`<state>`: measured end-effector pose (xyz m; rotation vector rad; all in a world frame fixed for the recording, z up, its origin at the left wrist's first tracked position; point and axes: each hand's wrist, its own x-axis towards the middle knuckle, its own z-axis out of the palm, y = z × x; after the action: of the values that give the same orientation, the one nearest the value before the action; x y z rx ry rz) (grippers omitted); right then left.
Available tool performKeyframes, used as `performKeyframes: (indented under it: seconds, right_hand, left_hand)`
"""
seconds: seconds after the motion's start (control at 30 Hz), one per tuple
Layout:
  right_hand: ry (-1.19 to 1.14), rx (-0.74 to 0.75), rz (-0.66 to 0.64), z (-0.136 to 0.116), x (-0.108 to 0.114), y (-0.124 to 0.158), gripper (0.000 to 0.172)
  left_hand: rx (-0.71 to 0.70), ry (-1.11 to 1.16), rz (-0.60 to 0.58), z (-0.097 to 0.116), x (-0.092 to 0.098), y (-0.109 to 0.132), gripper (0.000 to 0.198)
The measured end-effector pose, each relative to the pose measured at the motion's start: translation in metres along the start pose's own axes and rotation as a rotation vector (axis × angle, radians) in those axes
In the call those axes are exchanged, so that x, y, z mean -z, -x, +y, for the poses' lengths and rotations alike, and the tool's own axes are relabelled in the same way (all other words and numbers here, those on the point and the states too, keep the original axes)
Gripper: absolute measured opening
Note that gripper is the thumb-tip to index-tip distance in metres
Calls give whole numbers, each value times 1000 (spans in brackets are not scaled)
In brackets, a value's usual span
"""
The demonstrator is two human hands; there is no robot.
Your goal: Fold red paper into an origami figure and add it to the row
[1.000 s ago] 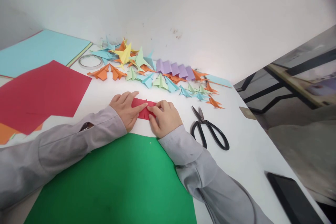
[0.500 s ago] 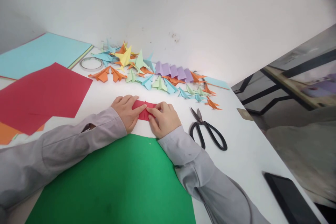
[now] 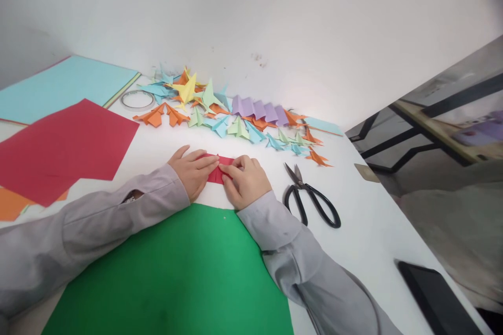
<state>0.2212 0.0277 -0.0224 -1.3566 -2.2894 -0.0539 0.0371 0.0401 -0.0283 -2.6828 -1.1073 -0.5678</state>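
A small folded piece of red paper (image 3: 215, 175) lies flat on the white table, with creases running to its middle. My left hand (image 3: 192, 171) rests over its left part, fingers stretched out flat and pressing on it. On the right side, my right hand (image 3: 247, 180) pinches the paper between thumb and bent fingers, its fingertips near the middle crease. The fingertips of both hands nearly meet there. Part of the paper is hidden under the hands. Just below lies a large green sheet (image 3: 181, 272), partly under my forearms.
Black-handled scissors (image 3: 301, 184) lie partly open to the right, and a black phone (image 3: 436, 293) near the right edge. Folded paper shapes (image 3: 236, 128) line the wall. A tape roll (image 3: 137, 100), a large red sheet (image 3: 70, 152) and blue sheets (image 3: 66, 86) lie left.
My left hand's fingers have shifted and flattened across the red paper, where the index finger pointed at the middle before. My right hand keeps its pinch almost in place.
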Motion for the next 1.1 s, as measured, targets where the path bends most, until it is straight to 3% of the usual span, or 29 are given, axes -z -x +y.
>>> performKeyframes:
  seconds: [0.27,0.53,0.7,0.83,0.97,1.1]
  right_hand:
    - [-104,-78,-43,7,-4,9,33]
    - [-383,99,64,28,-6,10,32]
    - [-144,258,136,18,-5,13,35]
    - [83,367,103,4,-1,14,30]
    - [265,433,116,-13,4,10,25]
    - [293,411,129,-19,8,7,26]
  left_hand:
    - [23,10,-32,-1,-2,0,38]
    - [26,40,-20,-2,-7,1,38]
    - [40,46,-49,-1,-4,0,39]
    - [48,47,-82,0,-1,-2,38]
    - [56,57,-88,2,2,-3,38]
    - [106,4,-86,2,4,-1,37]
